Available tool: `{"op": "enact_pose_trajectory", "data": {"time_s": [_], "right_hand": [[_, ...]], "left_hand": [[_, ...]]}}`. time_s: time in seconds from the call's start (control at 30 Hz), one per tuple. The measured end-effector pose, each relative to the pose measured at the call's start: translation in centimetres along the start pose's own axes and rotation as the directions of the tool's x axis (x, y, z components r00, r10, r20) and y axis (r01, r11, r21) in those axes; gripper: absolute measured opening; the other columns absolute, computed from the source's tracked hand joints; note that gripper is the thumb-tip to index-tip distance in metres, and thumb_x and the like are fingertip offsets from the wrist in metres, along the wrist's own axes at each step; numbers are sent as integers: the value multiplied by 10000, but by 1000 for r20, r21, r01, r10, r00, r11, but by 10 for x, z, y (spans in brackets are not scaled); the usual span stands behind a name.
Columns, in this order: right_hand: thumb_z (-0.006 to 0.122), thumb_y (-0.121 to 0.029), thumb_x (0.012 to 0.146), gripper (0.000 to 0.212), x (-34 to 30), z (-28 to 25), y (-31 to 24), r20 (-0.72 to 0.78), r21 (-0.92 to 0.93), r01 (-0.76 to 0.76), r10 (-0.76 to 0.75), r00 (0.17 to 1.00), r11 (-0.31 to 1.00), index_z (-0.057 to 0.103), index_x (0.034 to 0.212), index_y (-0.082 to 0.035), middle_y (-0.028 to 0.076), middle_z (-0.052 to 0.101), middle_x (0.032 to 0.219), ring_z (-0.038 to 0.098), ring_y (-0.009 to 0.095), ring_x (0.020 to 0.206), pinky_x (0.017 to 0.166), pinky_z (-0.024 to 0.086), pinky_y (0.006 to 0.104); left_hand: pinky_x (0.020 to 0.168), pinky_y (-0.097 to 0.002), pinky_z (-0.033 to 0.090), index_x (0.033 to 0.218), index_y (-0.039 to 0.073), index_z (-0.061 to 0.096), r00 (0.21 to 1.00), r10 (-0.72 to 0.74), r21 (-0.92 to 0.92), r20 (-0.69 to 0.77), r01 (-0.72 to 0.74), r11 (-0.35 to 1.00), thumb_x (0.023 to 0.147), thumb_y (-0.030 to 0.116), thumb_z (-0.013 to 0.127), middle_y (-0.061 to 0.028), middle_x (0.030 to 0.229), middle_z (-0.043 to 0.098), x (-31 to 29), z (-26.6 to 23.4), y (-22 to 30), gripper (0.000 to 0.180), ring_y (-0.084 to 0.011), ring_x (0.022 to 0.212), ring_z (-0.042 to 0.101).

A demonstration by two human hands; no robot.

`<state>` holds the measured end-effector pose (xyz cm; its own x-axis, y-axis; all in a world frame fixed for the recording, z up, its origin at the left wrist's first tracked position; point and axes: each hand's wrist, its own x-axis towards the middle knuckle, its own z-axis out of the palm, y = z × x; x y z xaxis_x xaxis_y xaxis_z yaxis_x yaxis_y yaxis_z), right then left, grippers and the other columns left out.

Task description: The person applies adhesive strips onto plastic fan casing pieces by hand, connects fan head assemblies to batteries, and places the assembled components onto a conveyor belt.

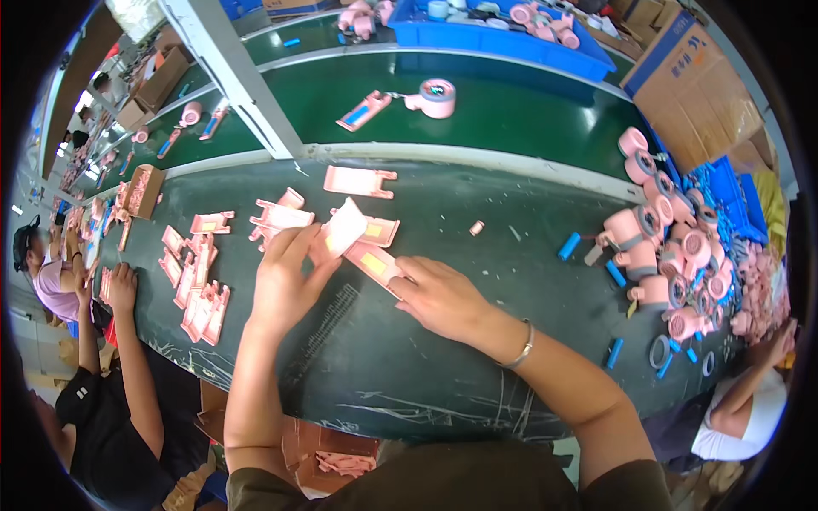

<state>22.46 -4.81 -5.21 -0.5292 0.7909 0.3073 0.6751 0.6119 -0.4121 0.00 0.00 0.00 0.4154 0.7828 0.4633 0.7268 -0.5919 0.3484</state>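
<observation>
My left hand [294, 271] is closed on a pale pink plastic handle shell [346, 223], gripped near its lower left edge and tilted up. My right hand [443, 296] pinches the lower end of a second pink shell with a yellow patch [371, 261] between thumb and fingers. The two held pieces overlap in front of me. Just behind them lies another pink shell [383, 232], partly hidden. Farther back, a single pink shell [360, 181] rests on the dark green table [409, 366]. More pink shells [279, 216] lie beyond my left hand.
Loose pink shells [203, 311] lie to the left. Pink fan bodies [652, 238] pile up at right among blue cylinders [569, 246]. A green conveyor [528, 111] runs behind a metal rail and post [247, 85]. Co-workers' arms [141, 366] reach in at both sides.
</observation>
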Motion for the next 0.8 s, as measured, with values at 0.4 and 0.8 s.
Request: {"op": "enact_pose_trajectory", "data": {"time_s": [0.4,0.8], "right_hand": [[660,-91,732,260,-152,-76,-28,43,116,-391,389,920,913,555,962,-32,151,477,1125,518,315,996,820,469,366],[629,-81,741,224,-187,-73,-34,-123,-67,-448,438,890,891,555,946,-26,159,493,1111,500,303,1035,858,442,373]], "left_hand": [[708,-368,473,968,33,601,862,220,-164,457,-162,973,617,89,744,-118,918,575,-46,2,87,383,-299,822,564],[800,-384,423,934,86,604,796,347,-53,495,-371,927,694,64,656,-73,932,551,-32,43,125,246,-266,880,535]]}}
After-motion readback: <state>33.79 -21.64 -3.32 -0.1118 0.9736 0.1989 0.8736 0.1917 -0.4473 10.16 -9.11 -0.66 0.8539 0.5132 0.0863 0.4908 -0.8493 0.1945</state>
